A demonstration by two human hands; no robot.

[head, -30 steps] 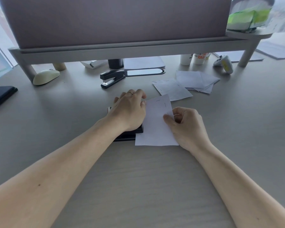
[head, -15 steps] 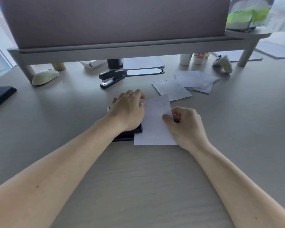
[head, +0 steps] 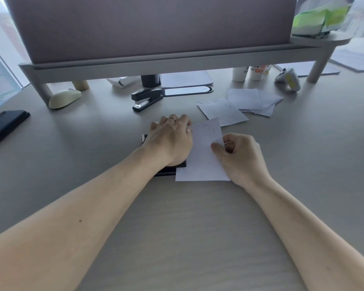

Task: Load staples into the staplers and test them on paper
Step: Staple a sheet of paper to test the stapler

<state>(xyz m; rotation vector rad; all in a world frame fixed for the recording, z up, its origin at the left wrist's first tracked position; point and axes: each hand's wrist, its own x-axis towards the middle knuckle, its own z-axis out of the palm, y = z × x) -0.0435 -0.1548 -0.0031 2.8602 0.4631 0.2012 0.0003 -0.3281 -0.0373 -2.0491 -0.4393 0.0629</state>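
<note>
Mid-frame, your left hand [head: 170, 141] presses the black stapler [head: 167, 171], fingers together and bent over its top; your right hand [head: 240, 156] pinches the paper sheet [head: 200, 160] by its edge. It already carries two staples, so testing is well underway. The second stapler [head: 146, 98], upper centre, seems done too, with a stapled sheet [head: 221, 111] nearby

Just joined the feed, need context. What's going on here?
A person is testing a stapler on paper. Their left hand lies over the near black stapler, fingers curled over its far end. Their right hand pinches the right edge of a sheet of paper fed into it. That sheet already shows staples near its top. A second black stapler sits untouched farther back, and a stapled sheet and a pile of loose sheets lie to the right.
</note>
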